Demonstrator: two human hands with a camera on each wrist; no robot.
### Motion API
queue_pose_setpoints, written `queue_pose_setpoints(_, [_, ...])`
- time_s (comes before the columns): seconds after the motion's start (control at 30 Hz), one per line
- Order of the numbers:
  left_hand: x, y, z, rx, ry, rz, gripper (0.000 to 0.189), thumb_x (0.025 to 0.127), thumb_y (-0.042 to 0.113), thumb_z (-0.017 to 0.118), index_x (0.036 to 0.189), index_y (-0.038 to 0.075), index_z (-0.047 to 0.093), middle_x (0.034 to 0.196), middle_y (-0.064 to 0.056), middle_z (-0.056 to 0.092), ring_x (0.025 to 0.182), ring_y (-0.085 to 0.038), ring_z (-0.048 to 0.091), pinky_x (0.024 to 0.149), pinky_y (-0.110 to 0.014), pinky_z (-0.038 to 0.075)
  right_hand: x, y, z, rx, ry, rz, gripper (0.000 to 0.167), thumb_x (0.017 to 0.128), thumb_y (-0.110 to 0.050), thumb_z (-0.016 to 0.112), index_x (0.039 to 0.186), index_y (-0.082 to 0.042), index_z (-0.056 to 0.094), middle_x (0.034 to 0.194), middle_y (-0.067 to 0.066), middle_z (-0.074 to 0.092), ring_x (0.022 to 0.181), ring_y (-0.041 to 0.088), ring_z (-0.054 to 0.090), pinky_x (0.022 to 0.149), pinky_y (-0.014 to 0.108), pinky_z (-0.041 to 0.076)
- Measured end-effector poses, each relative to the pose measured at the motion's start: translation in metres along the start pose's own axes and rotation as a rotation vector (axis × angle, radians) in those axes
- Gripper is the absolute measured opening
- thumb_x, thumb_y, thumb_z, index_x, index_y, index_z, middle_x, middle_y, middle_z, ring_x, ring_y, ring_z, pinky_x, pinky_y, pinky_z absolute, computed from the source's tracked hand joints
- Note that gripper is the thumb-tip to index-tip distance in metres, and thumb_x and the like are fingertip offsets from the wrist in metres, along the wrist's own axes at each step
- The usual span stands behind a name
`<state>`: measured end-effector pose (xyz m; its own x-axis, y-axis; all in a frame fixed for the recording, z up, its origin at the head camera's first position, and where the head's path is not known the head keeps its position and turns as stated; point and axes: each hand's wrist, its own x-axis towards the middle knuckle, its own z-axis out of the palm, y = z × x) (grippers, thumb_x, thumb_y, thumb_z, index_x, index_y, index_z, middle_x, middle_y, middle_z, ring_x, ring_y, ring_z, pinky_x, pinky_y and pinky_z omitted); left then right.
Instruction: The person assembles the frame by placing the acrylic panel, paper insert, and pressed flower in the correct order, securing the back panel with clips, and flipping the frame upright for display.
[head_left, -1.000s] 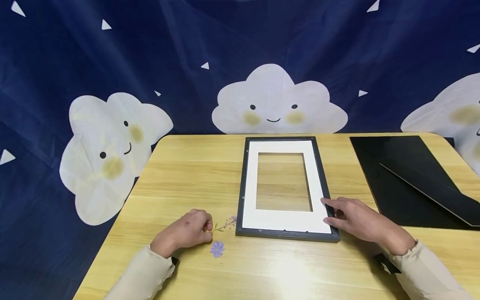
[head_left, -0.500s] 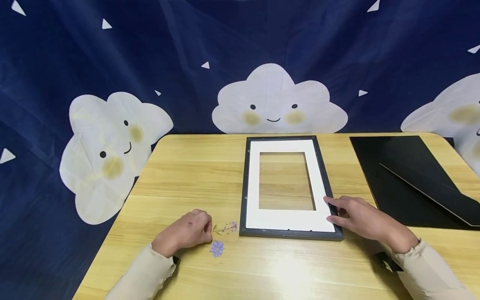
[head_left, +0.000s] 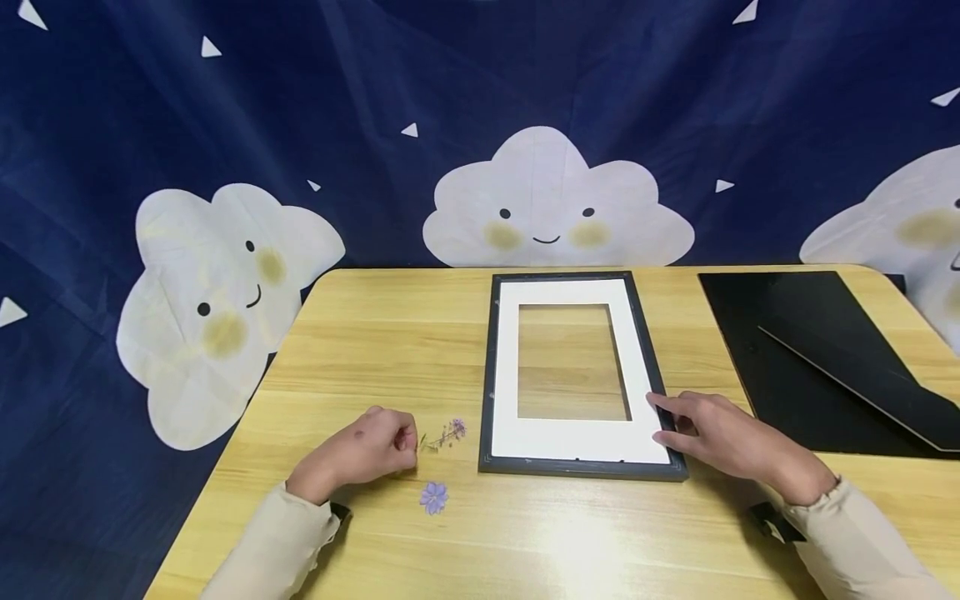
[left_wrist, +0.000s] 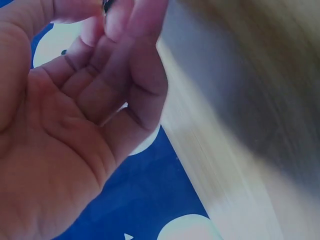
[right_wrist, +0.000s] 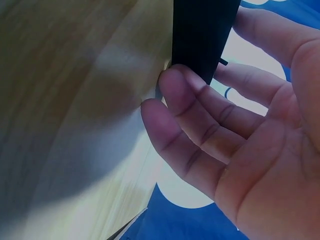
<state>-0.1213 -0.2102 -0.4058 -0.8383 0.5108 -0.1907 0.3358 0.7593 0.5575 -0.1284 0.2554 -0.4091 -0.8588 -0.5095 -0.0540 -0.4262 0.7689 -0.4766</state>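
My left hand (head_left: 363, 450) pinches the stem end of a small dried flower sprig (head_left: 452, 430) with purple blossoms. In the left wrist view a little dark bit (left_wrist: 107, 5) shows between thumb and fingers. A single flat purple flower (head_left: 433, 497) lies on the table just below the sprig. To the right lies a dark picture frame (head_left: 585, 468), holding a white mat (head_left: 577, 442) with a rectangular window. My right hand (head_left: 716, 437) grips the frame's lower right side; in the right wrist view its fingers (right_wrist: 180, 92) lie against the frame's dark side.
A black backing board (head_left: 787, 400) with a raised stand leg (head_left: 870, 379) lies at the right of the wooden table (head_left: 360, 333). Behind the table hangs a dark blue cloth (head_left: 360, 83) with smiling clouds.
The frame has shifted slightly right with my right hand, then stayed put. My left hand has moved a little left and up, with the sprig turning and drawing away from the frame.
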Motion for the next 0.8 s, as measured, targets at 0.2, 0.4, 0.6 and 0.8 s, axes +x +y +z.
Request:
queue_pose_setpoints(0.2, [0.000,-0.001,-0.005,-0.061,0.010,0.026,0.016,0.084,-0.001,0.064,0.081,0.014,0.064,0.070,0.011,0.057,0.063,-0.005,0.051,0.069,-0.027,0.045,0.000,0.000,0.000,0.001,0.000,0.001,0.054,0.091,-0.018,0.074,0.135,0.007,0.057,0.079,-0.007,0.051,0.074,0.007,0.048,0.062,0.023,0.041])
queue_pose_setpoints(0.4, [-0.001,0.000,-0.017,-0.175,0.032,0.062,0.014,0.086,-0.007,0.062,0.093,0.004,0.067,0.080,0.001,0.064,0.071,-0.010,0.058,0.065,-0.025,0.053,0.000,0.000,0.001,0.004,-0.004,0.000,0.054,0.091,-0.018,0.074,0.136,0.007,0.057,0.079,-0.008,0.051,0.073,0.006,0.047,0.061,0.023,0.041])
queue_pose_setpoints(0.6, [0.001,0.004,-0.031,-0.199,0.105,0.069,0.009,0.090,-0.003,0.065,0.096,0.002,0.066,0.085,-0.006,0.067,0.077,-0.011,0.061,0.070,-0.025,0.053,0.000,0.002,0.000,-0.003,-0.001,-0.014,0.055,0.091,-0.019,0.074,0.136,0.007,0.057,0.079,-0.008,0.050,0.073,0.006,0.047,0.062,0.023,0.041])
queue_pose_setpoints(0.8, [0.009,0.004,-0.035,-0.254,0.158,0.116,0.008,0.091,0.000,0.069,0.096,0.005,0.066,0.088,-0.010,0.071,0.080,-0.016,0.067,0.072,-0.025,0.055,0.000,0.001,0.000,-0.010,0.002,-0.019,0.054,0.091,-0.020,0.074,0.136,0.006,0.057,0.080,-0.008,0.050,0.073,0.006,0.047,0.063,0.023,0.040])
